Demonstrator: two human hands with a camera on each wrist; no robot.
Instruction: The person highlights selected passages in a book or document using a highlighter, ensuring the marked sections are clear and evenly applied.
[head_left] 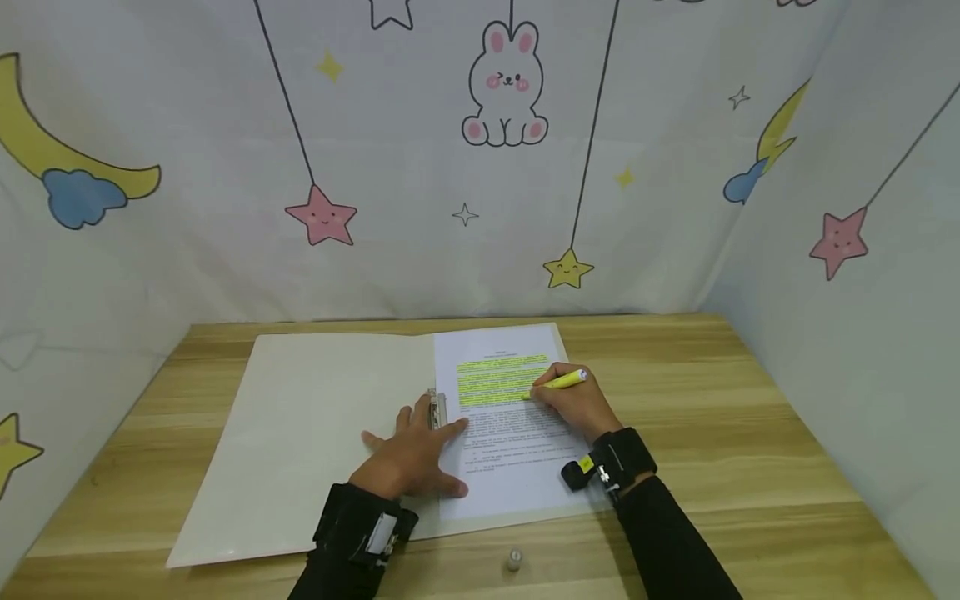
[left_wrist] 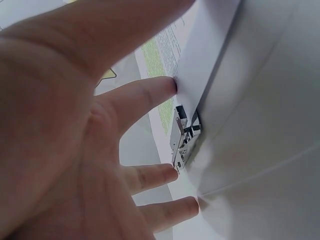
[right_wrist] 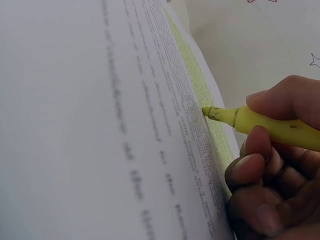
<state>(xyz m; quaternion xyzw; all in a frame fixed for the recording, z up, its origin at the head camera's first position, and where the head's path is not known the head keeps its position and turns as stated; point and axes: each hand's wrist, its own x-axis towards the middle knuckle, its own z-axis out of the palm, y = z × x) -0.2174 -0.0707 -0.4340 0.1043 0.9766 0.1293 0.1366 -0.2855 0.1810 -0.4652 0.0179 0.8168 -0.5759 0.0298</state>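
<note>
As I look in through the head camera, a yellow highlighter (head_left: pixel 564 380) sits in the person's right hand (head_left: pixel 579 410), pinched between thumb and curled fingers. Its tip juts out to the left of the fingertips and meets a printed page (head_left: pixel 517 493) at the lower edge of a yellow-marked block of text; its blunt end slants to the right and far side. The left hand (head_left: pixel 411 460) lies to the left with fingers spread wide, gripping nothing: I see its index fingertip on the page's left edge and its middle fingertip at a metal clip (left_wrist: pixel 184 140). The page rests on the right side of a white folder (head_left: pixel 322 417), spread flat on a wood-grain table (head_left: pixel 765 417). A small greyish piece (head_left: pixel 513 559) stands near, below the folder. Heading lines top the page and plain paragraphs follow the yellow, but I find the print too small or blurred to read.
</note>
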